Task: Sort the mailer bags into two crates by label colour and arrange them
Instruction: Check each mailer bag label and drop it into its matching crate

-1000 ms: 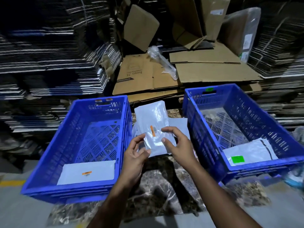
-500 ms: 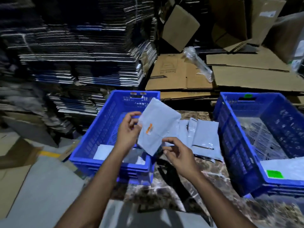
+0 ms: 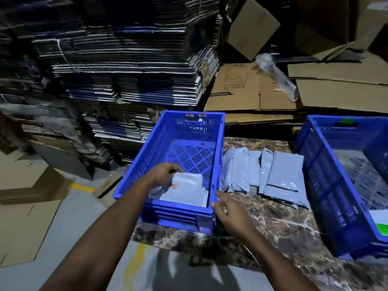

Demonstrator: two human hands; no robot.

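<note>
My left hand reaches into the left blue crate and holds a grey mailer bag with an orange label low over another bag lying on the crate floor. Just outside the crate's near right corner, my right hand hovers with fingers apart and nothing in it. A pile of grey mailer bags lies on the marble tabletop between the crates. The right blue crate holds a bag with a green label at the frame's edge.
Orange tags mark the left crate's far rim, a green tag the right crate's. Stacks of flattened cartons rise behind the left crate. Brown cardboard sheets and a clear plastic roll lie behind the table. Loose cardboard lies on the floor at left.
My left hand has carried the orange-label bag from above the pile down into the left crate. My right hand has let go of it and drawn back to the crate's corner. The view swung left.
</note>
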